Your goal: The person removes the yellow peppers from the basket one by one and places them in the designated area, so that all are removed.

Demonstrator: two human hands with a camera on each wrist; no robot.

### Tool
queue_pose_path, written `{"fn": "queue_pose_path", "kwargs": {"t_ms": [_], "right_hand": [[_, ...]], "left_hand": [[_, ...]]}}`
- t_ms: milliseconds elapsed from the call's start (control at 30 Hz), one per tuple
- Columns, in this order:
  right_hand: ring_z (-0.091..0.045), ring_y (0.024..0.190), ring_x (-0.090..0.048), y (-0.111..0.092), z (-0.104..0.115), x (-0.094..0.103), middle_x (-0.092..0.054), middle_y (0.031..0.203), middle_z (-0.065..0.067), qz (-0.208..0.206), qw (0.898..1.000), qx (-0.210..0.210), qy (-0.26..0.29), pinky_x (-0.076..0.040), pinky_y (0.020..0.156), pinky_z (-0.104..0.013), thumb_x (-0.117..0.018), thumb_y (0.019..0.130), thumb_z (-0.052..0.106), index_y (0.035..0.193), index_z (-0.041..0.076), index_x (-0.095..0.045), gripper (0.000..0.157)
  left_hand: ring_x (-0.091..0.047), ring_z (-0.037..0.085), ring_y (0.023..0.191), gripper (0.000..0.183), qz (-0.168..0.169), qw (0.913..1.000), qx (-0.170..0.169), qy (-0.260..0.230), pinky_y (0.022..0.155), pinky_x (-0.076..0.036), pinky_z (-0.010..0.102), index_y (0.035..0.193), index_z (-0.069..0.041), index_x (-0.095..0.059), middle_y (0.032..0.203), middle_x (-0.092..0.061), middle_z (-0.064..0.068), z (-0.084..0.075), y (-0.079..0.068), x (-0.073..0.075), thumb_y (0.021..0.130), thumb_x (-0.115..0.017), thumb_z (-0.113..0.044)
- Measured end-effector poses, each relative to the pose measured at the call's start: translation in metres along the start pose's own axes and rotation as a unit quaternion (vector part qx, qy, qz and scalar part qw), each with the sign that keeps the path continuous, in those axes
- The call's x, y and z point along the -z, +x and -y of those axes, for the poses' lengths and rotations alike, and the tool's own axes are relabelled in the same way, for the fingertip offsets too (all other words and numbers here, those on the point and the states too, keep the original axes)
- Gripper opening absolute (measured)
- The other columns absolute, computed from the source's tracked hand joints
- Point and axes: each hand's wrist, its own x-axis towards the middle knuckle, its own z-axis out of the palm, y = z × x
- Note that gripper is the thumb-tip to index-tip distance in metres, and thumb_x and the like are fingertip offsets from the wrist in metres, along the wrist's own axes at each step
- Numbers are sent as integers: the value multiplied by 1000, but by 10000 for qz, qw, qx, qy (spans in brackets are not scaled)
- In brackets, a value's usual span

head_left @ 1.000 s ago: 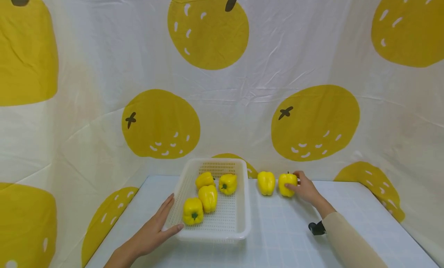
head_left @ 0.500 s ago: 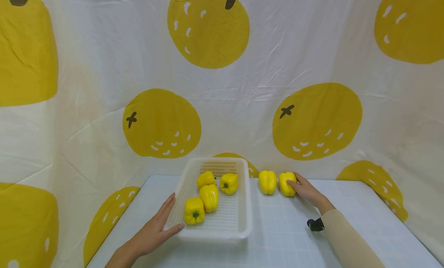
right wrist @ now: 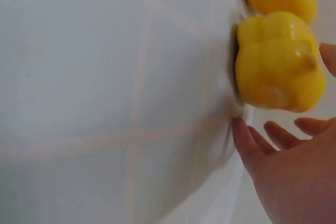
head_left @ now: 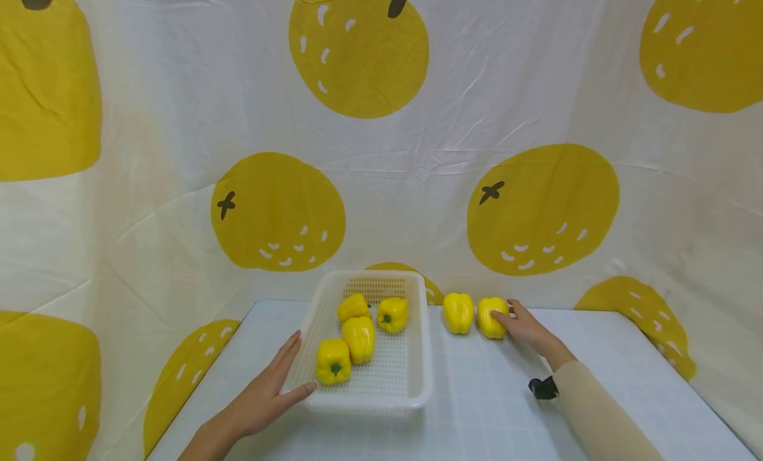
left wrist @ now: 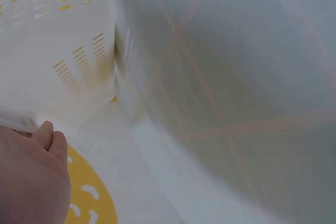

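Observation:
A white slotted plastic basket (head_left: 411, 405) holds several yellow bell peppers (head_left: 359, 340). My left hand (head_left: 259, 398) rests against the basket's left side and near corner, fingers straight and thumb over the rim; the left wrist view shows the left hand (left wrist: 37, 171) by the basket's wall. Right of the basket, two more yellow bell peppers stand side by side. My right hand (head_left: 530, 330) is at the right-hand bell pepper (head_left: 490, 318). In the right wrist view, the fingers of the right hand (right wrist: 299, 166) are spread around this bell pepper (right wrist: 278, 66), with a gap showing.
The other loose bell pepper (head_left: 458, 313) stands between the basket and the right hand. A pale blue checked tablecloth (head_left: 477, 408) covers the table. Behind it hangs a white curtain (head_left: 411, 203) with a yellow fruit print. A black device (head_left: 542, 389) sits at the right wrist.
The right-hand bell pepper has turned slightly, and its stem no longer shows on top. The right hand's fingers have shifted a little around it. The left hand and basket stay put.

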Motion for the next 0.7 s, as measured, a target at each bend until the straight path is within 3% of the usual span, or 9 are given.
{"fn": "queue_pose_path", "kwargs": {"t_ms": [400,700], "right_hand": [[-60,139,-30,-33,15,19,-22,156,-41,-288,9971,545,-449,-34,110,-70,-51,105,48,157,-10,-11,88],[-59,137,-32,-60,39,25,-25,156,-39,-284,9922,1019,-660,-37,107,-72,-55,104,45,157,-8,-18,84]], "left_hand": [[-19,38,155,99,54,9999,-127,-2,118,-23,66,165,-10,-13,173,-4,7,-4,-2,3,96,-59,-64],[-19,37,155,101,65,10000,48,-27,118,-25,66,166,-12,-13,173,-4,5,-4,-1,1,94,-60,-65]]}}
